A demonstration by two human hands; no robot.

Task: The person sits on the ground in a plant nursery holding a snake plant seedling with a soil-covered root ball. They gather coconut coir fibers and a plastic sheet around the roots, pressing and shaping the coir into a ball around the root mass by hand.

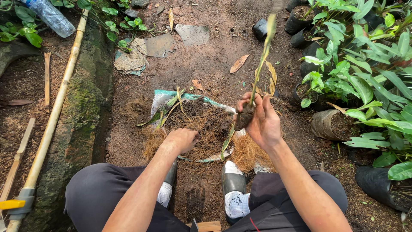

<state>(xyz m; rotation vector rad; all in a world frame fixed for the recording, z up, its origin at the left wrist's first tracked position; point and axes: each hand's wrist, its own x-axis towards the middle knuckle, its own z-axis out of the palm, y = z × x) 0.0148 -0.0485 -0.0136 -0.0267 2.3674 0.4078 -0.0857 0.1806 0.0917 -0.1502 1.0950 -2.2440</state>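
plant stem (259, 73) – root end within right fingers (253, 103)

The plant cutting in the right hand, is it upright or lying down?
Upright: the right hand grips the cutting at its root end, stem pointing up.

Dry, stringy coconut fibre (206, 129), rough crumbly soil (223, 47), clear glossy plastic bottle (50, 16), smooth bamboo pole (56, 107).

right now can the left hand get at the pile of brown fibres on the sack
Probably yes: the left hand already rests closed on the fibre pile, nothing over it. The right hand holds the plant cutting up to one side, clear of it.
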